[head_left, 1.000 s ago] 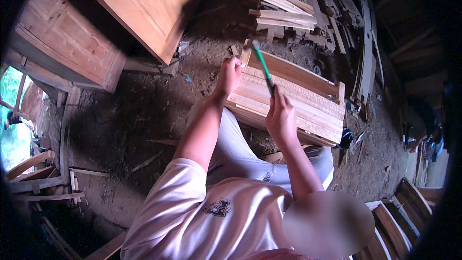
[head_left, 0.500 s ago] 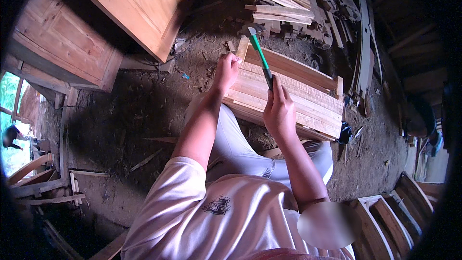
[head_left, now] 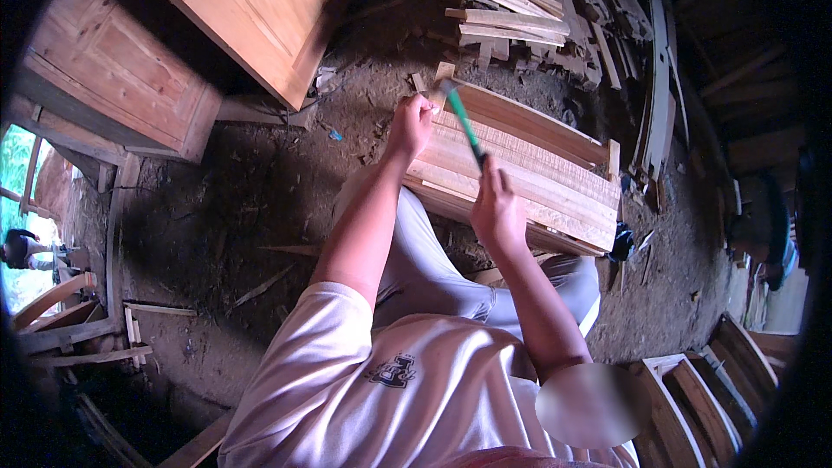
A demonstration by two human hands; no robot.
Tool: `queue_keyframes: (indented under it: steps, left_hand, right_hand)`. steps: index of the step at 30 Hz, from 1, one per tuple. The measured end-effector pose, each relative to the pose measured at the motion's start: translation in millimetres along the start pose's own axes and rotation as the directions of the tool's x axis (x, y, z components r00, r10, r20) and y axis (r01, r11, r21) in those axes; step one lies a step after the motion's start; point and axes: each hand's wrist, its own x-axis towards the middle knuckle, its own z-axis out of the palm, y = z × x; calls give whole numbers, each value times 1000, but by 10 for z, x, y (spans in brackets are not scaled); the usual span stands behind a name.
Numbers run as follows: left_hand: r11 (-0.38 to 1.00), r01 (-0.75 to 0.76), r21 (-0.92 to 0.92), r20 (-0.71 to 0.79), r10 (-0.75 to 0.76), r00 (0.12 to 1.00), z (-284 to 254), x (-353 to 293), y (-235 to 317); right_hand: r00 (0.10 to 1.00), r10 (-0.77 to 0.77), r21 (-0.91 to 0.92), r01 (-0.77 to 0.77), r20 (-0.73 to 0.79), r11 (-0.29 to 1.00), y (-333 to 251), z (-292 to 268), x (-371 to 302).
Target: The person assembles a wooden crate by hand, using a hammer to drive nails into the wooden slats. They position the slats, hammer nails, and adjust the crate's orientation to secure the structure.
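A hammer [head_left: 463, 120] with a green and black handle is gripped in my right hand [head_left: 499, 208]. Its head, smeared by motion, is down by the far-left corner of a wooden crate-like frame [head_left: 529, 173] of pale slats. At that same corner my left hand [head_left: 409, 128] is closed in a pinch, its fingertips against a short wooden strip [head_left: 445, 74] that juts past the edge. Whatever the pinch holds is too small to make out. The frame lies across in front of my bent legs.
Large wooden door panels [head_left: 251, 17] lean at the upper left. Stacked planks and offcuts [head_left: 516, 26] lie at the far side. Wooden frames [head_left: 693, 399] stand at lower right. Scraps litter the dirt floor, and another person [head_left: 19, 248] shows at the far left opening.
The hammer's head has swung down and nearer, from beyond the frame's corner to right beside my left fingers. My right hand has shifted slightly left; my left hand stays at the corner.
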Motion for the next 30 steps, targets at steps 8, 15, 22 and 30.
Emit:
queue_keyframes:
  steps: [8, 15, 22, 30]
  left_hand:
    - [1000, 24, 13, 10, -24, 1000, -91, -57, 83]
    - [989, 84, 119, -11, -84, 996, -4, -22, 161]
    - [998, 42, 47, 3, -42, 999, -30, -24, 49]
    - [997, 77, 14, 19, -78, 997, -39, -40, 106]
  right_hand:
    - [974, -79, 191, 121, -212, 974, -185, -186, 13]
    - [997, 56, 117, -62, 49, 991, 24, -5, -16]
    - [986, -42, 101, 59, -159, 993, -53, -16, 1]
    - [980, -13, 177, 49, -199, 983, -45, -245, -48]
